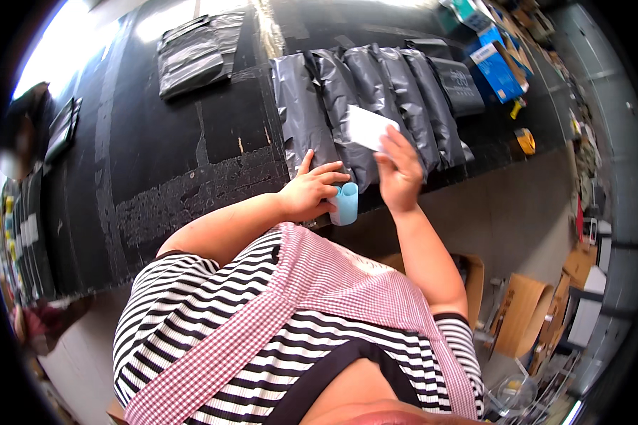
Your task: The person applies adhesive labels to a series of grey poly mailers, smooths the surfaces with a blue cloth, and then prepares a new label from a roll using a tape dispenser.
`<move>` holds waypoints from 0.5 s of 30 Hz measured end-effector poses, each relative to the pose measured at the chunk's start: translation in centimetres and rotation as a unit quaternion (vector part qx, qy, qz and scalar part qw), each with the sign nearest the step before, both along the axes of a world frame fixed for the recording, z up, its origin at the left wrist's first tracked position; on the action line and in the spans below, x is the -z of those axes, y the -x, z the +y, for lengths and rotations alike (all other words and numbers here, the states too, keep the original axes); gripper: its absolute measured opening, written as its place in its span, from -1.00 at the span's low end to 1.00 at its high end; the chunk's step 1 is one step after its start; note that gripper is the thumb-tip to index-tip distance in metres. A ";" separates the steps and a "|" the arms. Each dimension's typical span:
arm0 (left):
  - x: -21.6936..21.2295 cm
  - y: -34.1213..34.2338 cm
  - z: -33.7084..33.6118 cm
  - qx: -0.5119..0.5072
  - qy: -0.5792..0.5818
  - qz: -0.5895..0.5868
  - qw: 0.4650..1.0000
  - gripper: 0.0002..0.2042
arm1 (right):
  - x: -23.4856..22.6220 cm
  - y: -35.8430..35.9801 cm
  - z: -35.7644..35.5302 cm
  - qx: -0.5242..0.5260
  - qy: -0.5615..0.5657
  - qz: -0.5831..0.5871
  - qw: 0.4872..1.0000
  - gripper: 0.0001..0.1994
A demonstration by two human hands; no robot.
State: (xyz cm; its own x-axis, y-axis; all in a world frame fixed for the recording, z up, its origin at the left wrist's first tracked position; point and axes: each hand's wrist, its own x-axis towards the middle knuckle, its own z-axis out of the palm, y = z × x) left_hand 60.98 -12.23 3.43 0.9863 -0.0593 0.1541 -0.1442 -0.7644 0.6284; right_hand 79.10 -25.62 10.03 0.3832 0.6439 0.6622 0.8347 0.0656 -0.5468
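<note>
My left hand (pixel 312 190) is at the near edge of the black table, some fingers spread and others closed against a curled light blue strip (pixel 344 204) that looks like label backing. The strip is rolled into small tubes at its top. My right hand (pixel 401 170) is raised to the right of it, pinching a white sheet (pixel 368 127), perhaps a label, between thumb and fingers. Beneath the sheet, several grey plastic mailer bags (pixel 301 106) lie side by side, filled and overlapping. The sheet hides part of the middle bags, and I cannot tell whether it touches them.
A stack of flat grey bags (pixel 200 55) lies at the table's far left. Blue boxes (pixel 498 71) and a yellow tape roll (pixel 524 142) sit at the right end. Cardboard boxes (pixel 521 315) stand on the floor at right. Another dark package (pixel 62 131) lies far left.
</note>
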 end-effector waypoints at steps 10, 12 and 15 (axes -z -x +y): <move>-1.0 -0.1 -1.8 -0.077 0.043 0.031 0.996 -0.86 | 4.4 -3.5 14.0 -0.266 0.034 -0.107 0.957 -0.66; -0.9 -0.2 -2.2 -0.105 0.065 0.018 0.992 -0.86 | 4.9 -4.0 15.4 -0.279 0.040 -0.083 0.956 -0.66; -1.1 -0.3 -2.5 -0.119 0.070 0.021 0.990 -0.86 | 5.7 -4.4 15.5 -0.287 0.071 -0.081 0.952 -0.67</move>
State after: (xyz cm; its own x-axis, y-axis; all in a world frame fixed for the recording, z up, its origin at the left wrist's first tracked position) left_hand 61.30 -14.74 4.55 0.9755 0.1943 0.1031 0.0579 -0.6789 0.7319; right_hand 83.49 -10.10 4.29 -0.1590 0.8033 0.5739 0.7576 0.4721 -0.4508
